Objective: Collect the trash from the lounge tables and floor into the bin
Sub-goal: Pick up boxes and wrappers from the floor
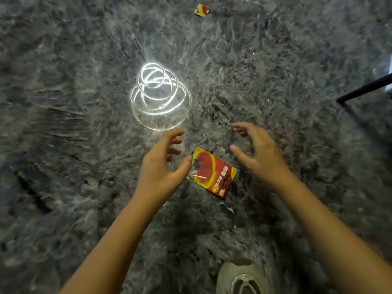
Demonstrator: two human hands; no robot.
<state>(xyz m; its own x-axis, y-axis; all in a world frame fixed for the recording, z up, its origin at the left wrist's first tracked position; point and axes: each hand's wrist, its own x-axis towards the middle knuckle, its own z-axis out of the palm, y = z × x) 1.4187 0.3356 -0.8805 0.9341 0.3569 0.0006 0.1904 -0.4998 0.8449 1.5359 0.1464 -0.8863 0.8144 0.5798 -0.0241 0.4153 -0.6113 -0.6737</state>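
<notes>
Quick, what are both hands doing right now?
Left hand: open, holding nothing, thumb by the flat red and yellow plastic wrapper.
Right hand: open, holding nothing.

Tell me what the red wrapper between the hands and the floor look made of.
Red wrapper: likely thin printed plastic film or coated card; glossy, with glints and a punched hang hole. Floor: polished grey stone or stone-look tile; it mirrors bright light rings.
</notes>
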